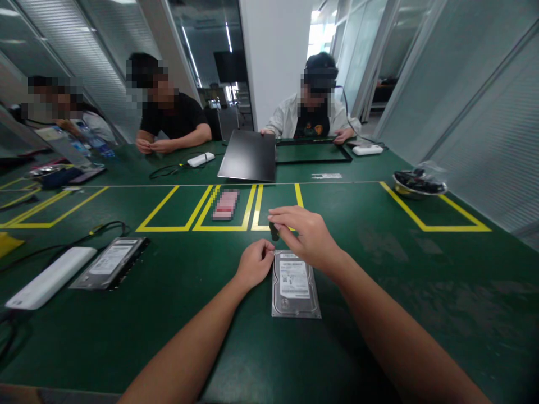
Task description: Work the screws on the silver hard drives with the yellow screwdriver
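Two hands meet just below centre frame: my left hand (254,264), fingers curled, steadies the far corner of the hard drive (295,284) lying label-up on the worktop (421,292), while my right hand (306,233) keeps a closed grip on a small dark tool (274,230) above it.

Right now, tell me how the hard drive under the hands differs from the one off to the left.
The near hard drive lies square to the viewer between the left hand and right hand; the left hard drive lies skewed and untouched. The near one sits alone; the left one lies beside a white box. Both lie flat, white label up.
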### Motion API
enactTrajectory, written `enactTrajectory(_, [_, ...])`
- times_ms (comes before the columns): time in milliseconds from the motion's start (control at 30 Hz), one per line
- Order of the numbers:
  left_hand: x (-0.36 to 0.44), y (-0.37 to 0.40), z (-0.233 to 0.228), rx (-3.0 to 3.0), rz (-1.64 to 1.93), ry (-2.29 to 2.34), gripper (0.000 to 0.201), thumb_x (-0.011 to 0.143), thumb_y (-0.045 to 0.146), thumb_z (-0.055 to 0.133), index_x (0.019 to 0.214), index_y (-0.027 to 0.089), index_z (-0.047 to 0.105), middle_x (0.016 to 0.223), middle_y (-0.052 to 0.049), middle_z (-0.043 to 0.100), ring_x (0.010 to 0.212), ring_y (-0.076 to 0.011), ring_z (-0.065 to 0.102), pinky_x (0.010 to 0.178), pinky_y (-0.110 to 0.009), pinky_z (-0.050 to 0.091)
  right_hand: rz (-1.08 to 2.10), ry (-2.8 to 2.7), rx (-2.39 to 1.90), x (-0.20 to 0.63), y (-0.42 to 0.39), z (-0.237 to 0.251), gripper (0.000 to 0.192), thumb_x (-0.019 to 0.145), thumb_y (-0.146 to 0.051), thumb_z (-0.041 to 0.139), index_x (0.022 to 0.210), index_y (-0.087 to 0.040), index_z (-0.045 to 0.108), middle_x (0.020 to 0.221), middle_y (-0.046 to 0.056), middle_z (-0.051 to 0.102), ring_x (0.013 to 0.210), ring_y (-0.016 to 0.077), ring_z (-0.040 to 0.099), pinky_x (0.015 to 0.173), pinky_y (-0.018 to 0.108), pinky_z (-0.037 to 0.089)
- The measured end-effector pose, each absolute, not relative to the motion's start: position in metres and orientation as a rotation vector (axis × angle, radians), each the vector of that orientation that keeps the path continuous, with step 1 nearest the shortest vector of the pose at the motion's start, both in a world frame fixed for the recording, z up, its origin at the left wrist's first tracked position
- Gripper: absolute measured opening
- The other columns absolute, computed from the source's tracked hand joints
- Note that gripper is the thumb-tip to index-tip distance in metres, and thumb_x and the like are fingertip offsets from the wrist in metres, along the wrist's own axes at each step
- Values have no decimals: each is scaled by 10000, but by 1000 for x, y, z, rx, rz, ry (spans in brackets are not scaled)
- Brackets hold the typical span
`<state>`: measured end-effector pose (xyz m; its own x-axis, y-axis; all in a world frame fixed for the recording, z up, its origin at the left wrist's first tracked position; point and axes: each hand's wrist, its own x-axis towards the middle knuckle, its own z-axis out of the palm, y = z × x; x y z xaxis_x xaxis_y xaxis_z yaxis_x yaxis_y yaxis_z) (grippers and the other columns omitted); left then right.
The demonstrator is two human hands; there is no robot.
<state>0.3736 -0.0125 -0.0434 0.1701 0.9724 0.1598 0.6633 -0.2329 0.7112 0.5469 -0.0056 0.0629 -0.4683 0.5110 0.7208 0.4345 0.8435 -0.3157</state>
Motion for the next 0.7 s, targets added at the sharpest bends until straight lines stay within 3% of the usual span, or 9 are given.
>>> enactTrajectory(300, [372,-15,-44,2015,825,1530,190,805,369,615,837,184,579,737,5,599,692,-151,539,641,-255,395,129,-2097,-763,546,-6,65,124,900,-171,572,933,-157,691,951,97,640,901,206,611,804,367,516])
enactTrajectory(700, [373,-15,-43,2012,830,1526,191,802,367,622,822,185,568,728,13,591,677,-142,533,628,-250,394,181,-2104,-719,545,-7,66,155,895,-140,540,990,-168,659,992,87,666,953,203,611,855,370,497])
